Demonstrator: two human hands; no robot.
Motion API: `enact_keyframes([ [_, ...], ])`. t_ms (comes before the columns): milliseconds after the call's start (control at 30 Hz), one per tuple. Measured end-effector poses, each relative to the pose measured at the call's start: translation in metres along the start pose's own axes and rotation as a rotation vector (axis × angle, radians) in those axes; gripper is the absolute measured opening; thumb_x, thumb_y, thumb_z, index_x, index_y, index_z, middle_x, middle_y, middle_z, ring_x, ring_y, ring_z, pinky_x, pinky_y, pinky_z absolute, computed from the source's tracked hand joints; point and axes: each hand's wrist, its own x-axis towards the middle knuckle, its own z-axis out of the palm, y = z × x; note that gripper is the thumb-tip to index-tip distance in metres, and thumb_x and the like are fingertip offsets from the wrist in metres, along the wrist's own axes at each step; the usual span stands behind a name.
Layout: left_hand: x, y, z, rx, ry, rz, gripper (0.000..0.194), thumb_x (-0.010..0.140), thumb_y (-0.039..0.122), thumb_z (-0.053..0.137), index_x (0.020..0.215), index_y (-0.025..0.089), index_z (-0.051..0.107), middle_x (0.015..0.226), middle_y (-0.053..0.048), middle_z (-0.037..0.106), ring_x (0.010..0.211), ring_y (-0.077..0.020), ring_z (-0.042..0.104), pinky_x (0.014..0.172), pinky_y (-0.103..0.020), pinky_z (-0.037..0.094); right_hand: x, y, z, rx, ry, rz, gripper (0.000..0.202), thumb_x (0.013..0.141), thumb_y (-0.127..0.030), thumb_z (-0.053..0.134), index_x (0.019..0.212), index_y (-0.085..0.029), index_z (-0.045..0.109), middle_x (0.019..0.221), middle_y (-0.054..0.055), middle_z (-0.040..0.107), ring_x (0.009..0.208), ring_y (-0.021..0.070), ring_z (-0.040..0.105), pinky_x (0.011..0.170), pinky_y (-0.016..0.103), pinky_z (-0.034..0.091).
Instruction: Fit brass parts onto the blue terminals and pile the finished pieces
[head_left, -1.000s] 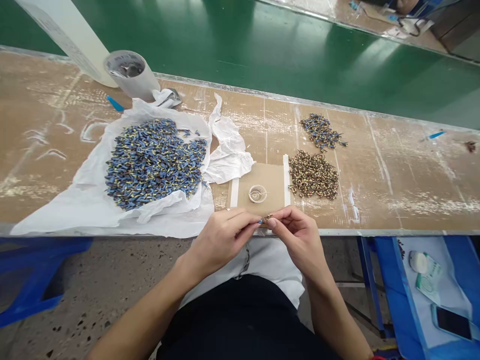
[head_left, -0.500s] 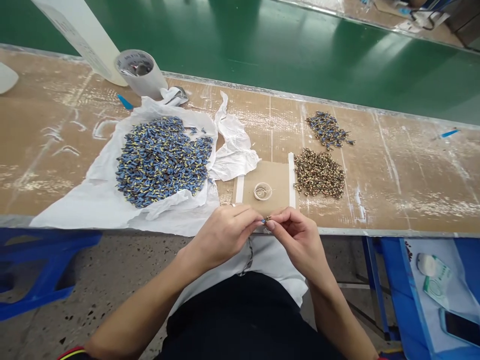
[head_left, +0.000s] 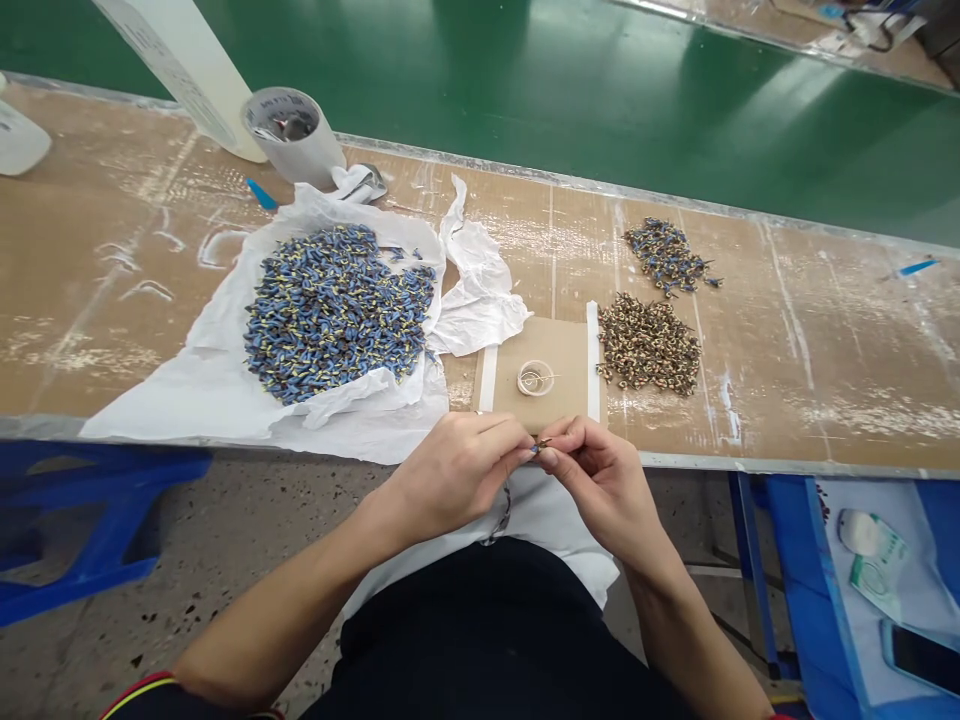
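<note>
My left hand (head_left: 461,470) pinches a tiny blue piece (head_left: 535,449) between thumb and forefinger. Closed in a similar pinch, my right hand (head_left: 604,480) grips a tiny brown-and-gold piece (head_left: 544,443) against it; whether the two are joined I cannot tell. Both hands meet at the table's front edge, just below a small round cup (head_left: 520,384) with a thin light-coloured stick or wire in it. Left of the hands, a large heap of small blue, yellow and dark pieces (head_left: 337,310) lies on white paper (head_left: 180,375). On the right is a heap of brown-and-gold pieces (head_left: 649,345).
Behind the brown heap lies a smaller blue-and-brown heap (head_left: 671,255). A tape roll (head_left: 304,150) and a translucent container (head_left: 187,75) stand at the back left. Crumpled paper (head_left: 480,300) lies mid-table. A blue stool (head_left: 82,520) and a phone (head_left: 926,655) are below table height.
The whole view has shifted slightly, so the table things appear a little further right. Both hands keep their pinch at the same place, with only slight finger movement.
</note>
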Motion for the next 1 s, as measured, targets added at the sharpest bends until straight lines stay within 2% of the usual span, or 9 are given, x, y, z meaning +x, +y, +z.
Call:
enact_keyframes([
  [200, 0.0, -0.001, -0.004, 0.064, -0.123, -0.017, 0.021, 0.096, 0.015, 0.05, 0.078, 0.014, 0.06, 0.07, -0.002, 0.063, 0.062, -0.014, 0.057, 0.058, -0.026, 0.04, 0.002, 0.003, 0.001, -0.049, -0.05, 0.026, 0.014, 0.093, -0.026, 0.065, 0.082, -0.02, 0.06, 0.087, 0.003, 0.064, 0.082, 0.0149, 0.059, 0.071, 0.027, 0.046],
  [400, -0.001, 0.0, -0.002, 0.006, -0.089, -0.067, 0.019, 0.096, 0.015, 0.051, 0.082, 0.013, 0.063, 0.071, -0.001, 0.062, 0.062, -0.0131, 0.056, 0.059, -0.025, 0.041, 0.001, 0.006, 0.002, -0.002, -0.025, 0.02, 0.014, 0.093, -0.025, 0.065, 0.081, -0.02, 0.059, 0.086, 0.001, 0.063, 0.079, 0.0131, 0.059, 0.069, 0.026, 0.047],
  [567, 0.004, 0.0, -0.002, -0.054, -0.023, -0.066, 0.013, 0.098, 0.018, 0.052, 0.092, 0.014, 0.064, 0.08, -0.002, 0.065, 0.07, -0.0126, 0.06, 0.065, -0.024, 0.044, 0.004, 0.002, 0.001, 0.026, 0.035, 0.003, 0.01, 0.092, -0.026, 0.067, 0.085, -0.021, 0.061, 0.087, 0.001, 0.064, 0.079, 0.0127, 0.061, 0.071, 0.025, 0.05],
  [733, 0.006, -0.002, -0.005, -0.005, -0.114, -0.082, 0.016, 0.099, 0.022, 0.049, 0.103, 0.014, 0.062, 0.091, -0.006, 0.067, 0.081, -0.0171, 0.064, 0.07, -0.027, 0.048, 0.006, -0.003, 0.004, 0.017, 0.066, 0.019, 0.011, 0.091, -0.028, 0.068, 0.086, -0.021, 0.062, 0.086, 0.002, 0.066, 0.078, 0.0136, 0.063, 0.071, 0.026, 0.053],
  [867, 0.003, -0.007, -0.003, 0.057, -0.143, -0.088, 0.022, 0.1, 0.019, 0.042, 0.09, 0.015, 0.061, 0.082, -0.005, 0.063, 0.074, -0.0168, 0.061, 0.065, -0.027, 0.045, 0.007, -0.002, 0.007, -0.021, 0.097, 0.006, 0.012, 0.09, -0.03, 0.069, 0.086, -0.021, 0.062, 0.084, 0.002, 0.066, 0.077, 0.0135, 0.063, 0.07, 0.025, 0.053],
  [1000, 0.0, -0.012, 0.0, 0.041, -0.106, -0.035, 0.027, 0.1, 0.017, 0.04, 0.076, 0.016, 0.052, 0.072, -0.002, 0.055, 0.064, -0.0136, 0.052, 0.059, -0.025, 0.038, 0.007, 0.002, 0.004, -0.061, 0.064, 0.016, 0.012, 0.093, -0.034, 0.065, 0.093, -0.022, 0.063, 0.086, 0.002, 0.068, 0.078, 0.0143, 0.065, 0.071, 0.026, 0.053],
])
